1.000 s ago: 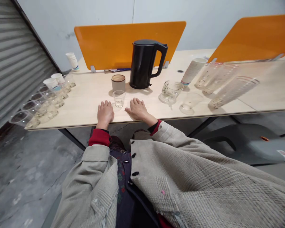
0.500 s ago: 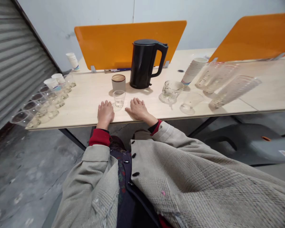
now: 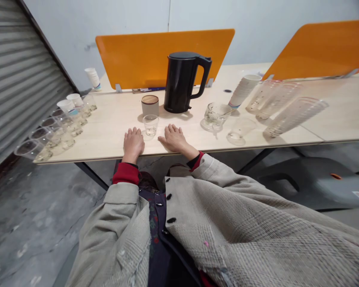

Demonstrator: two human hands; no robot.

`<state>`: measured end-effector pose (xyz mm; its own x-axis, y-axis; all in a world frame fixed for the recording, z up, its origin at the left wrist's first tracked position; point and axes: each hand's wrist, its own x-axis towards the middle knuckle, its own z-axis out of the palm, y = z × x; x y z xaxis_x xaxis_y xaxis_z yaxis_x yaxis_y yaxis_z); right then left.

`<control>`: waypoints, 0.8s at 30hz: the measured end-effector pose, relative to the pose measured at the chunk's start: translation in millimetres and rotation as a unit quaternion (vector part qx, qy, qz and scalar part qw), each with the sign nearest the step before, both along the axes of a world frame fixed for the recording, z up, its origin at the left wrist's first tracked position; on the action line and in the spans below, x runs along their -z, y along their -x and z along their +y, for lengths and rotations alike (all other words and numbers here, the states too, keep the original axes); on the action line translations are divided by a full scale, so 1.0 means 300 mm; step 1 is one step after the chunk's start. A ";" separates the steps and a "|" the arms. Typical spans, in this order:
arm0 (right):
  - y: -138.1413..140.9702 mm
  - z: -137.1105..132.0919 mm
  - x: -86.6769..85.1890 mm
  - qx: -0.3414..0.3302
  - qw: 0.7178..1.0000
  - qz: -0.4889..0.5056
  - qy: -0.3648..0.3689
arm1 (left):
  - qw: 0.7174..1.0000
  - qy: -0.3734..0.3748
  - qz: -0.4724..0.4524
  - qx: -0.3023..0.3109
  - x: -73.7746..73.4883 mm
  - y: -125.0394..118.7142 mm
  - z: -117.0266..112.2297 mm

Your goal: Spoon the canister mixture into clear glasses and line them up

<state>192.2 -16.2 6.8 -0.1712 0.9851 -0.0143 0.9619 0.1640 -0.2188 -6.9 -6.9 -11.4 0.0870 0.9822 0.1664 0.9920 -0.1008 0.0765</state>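
My left hand lies palm down on the table near its front edge, fingers stretched forward and holding nothing. To its right my right hand also rests flat, with the thumb spread toward the left. Just beyond and between them stands a small clear plastic cup; neither hand visibly grips it. Right behind that cup is a grey canister with a wooden lid. A black electric kettle stands behind my right hand, its handle to the right.
Several clear cups line the table's left end, with white paper cups behind. Rightward are a ribbed glass bowl, a clear cup, a paper cup stack and plastic cup stacks. Orange partitions stand behind.
Both hands keep their places on the table and nothing on it has moved. The whole view has shifted very slightly.
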 end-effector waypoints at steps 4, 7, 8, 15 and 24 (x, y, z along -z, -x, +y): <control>0.001 -0.001 0.000 0.001 1.000 0.000 0.002 | 1.000 -0.007 0.000 0.002 0.012 0.003 0.008; 0.001 -0.002 -0.002 0.000 1.000 -0.001 0.001 | 1.000 -0.009 -0.003 -0.004 0.016 0.002 0.010; 0.002 -0.002 -0.003 -0.001 1.000 -0.002 0.001 | 1.000 -0.009 -0.005 -0.004 0.015 0.002 0.010; 0.001 -0.001 -0.002 0.000 1.000 0.000 -0.002 | 1.000 0.001 -0.007 -0.001 0.004 0.001 0.006; -0.004 0.008 0.015 -0.005 1.000 0.002 -0.016 | 1.000 -0.009 -0.003 -0.001 0.009 0.002 0.006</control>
